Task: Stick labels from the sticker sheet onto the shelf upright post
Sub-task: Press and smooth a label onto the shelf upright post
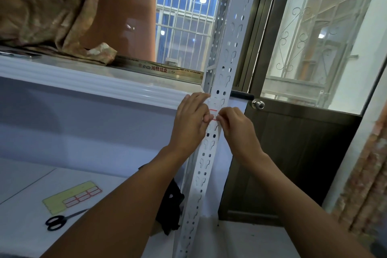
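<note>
Currently the label (213,115), white with a red border, sits on the shelf upright post (219,81) between the two hands, mostly hidden by fingers. Left hand (191,120) has its thumb curled onto the label's left edge, other fingers lying against the post above it. Right hand (235,124) pinches or presses the right edge with curled fingertips; can't tell which.

Risks, as I judge them:
- Post face is full of slots and holes, so the label bridges gaps. Poor adhesion, corners may lift.
- Pressing one edge first could set it skewed or trap a crease.
- If the right side isn't stuck yet, letting go may let it curl back.

Sticker sheet (72,197) lies well below-left of the left hand, a few labels left on it; scissors (62,220) just below that.
</note>
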Demonstrator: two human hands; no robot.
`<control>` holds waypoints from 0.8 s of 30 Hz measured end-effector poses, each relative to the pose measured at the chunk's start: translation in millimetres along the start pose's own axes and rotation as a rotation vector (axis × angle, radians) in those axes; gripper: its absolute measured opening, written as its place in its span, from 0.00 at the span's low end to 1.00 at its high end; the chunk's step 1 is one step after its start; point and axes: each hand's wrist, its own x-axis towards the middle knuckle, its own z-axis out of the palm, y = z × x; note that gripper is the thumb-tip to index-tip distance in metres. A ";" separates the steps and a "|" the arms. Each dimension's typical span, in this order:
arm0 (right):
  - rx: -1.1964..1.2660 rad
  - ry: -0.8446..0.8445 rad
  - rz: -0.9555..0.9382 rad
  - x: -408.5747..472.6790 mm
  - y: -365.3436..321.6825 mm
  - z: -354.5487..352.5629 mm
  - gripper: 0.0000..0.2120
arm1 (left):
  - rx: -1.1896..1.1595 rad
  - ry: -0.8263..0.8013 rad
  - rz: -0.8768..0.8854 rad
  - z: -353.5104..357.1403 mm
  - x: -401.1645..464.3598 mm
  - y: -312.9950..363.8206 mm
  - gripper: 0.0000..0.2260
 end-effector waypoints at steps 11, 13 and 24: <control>0.252 0.167 0.612 -7.8 10.7 9.1 0.06 | -0.023 0.021 0.019 -2.8 1.0 1.8 0.07; 0.260 0.152 0.615 -15.0 15.6 4.7 0.07 | -0.018 0.019 0.011 -0.4 1.0 1.7 0.07; 0.327 -0.085 0.283 -32.2 4.6 -4.2 0.11 | 0.003 0.009 -0.003 1.3 0.7 0.4 0.06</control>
